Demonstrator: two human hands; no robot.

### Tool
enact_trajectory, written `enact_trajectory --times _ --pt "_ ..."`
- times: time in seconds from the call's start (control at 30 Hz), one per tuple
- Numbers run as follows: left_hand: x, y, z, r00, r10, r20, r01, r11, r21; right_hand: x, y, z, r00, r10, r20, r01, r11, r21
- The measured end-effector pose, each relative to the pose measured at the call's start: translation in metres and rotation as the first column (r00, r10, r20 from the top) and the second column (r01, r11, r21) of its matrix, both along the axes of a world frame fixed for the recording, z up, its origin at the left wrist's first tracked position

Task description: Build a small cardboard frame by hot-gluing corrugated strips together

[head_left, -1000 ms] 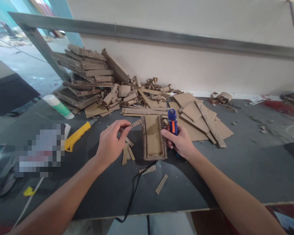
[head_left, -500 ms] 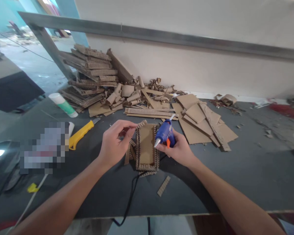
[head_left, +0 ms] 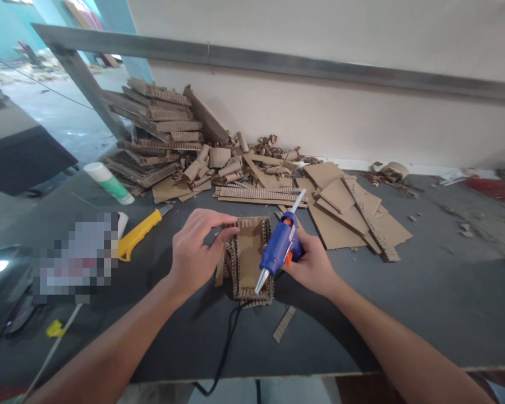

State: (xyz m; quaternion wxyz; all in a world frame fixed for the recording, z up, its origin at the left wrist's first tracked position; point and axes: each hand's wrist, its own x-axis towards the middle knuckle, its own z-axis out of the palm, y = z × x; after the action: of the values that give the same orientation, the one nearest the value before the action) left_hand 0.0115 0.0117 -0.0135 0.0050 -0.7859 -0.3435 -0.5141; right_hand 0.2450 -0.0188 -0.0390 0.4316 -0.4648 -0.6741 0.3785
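A small open cardboard box [head_left: 251,261] with corrugated walls lies before me on the dark table. My left hand [head_left: 200,247] is closed at the box's far left corner, pinching a corrugated cardboard strip [head_left: 249,222] that lies along the far end. Gripped in my right hand [head_left: 313,261] is a blue glue gun [head_left: 279,244] with an orange trigger. Its metal nozzle points down over the near right part of the box, and a clear glue stick sticks out behind. Cardboard offcuts are tucked partly under the box's left side.
Stacked corrugated trays [head_left: 164,120] stand at the back left, with curled scraps [head_left: 231,165] beside them. Flat cardboard pieces [head_left: 345,207] lie right. A yellow utility knife [head_left: 141,231] and a green-white tube [head_left: 109,182] lie left. A black cord [head_left: 226,345] crosses the front edge; a loose strip [head_left: 284,324] is near.
My left hand has brought the strip from above the far left corner onto the box's far end. The glue gun has swung its nozzle nearer to me and lower.
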Motion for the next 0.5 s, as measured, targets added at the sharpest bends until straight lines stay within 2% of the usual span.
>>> enact_trajectory --times 0.1,0.17,0.4,0.5 --pt "-0.0015 0.0012 0.0008 1.0 0.017 -0.01 -0.016 0.998 0.061 -0.0008 -0.0018 0.0006 0.999 -0.006 0.043 0.004 0.998 0.063" --pt "-0.0006 0.0007 0.0017 0.999 0.04 -0.003 -0.04 0.998 0.054 -0.0014 -0.0033 0.0017 0.997 -0.015 0.07 0.008 0.994 0.106" --pt "0.007 -0.0047 0.0041 0.992 0.015 0.121 0.0 0.992 -0.127 -0.0034 -0.0075 0.0054 0.996 -0.006 0.092 -0.016 0.972 0.235" --pt "0.0085 -0.0059 0.0045 0.99 0.007 0.14 0.014 0.989 -0.149 -0.0038 -0.0084 0.0049 0.993 -0.029 0.114 -0.002 0.964 0.266"
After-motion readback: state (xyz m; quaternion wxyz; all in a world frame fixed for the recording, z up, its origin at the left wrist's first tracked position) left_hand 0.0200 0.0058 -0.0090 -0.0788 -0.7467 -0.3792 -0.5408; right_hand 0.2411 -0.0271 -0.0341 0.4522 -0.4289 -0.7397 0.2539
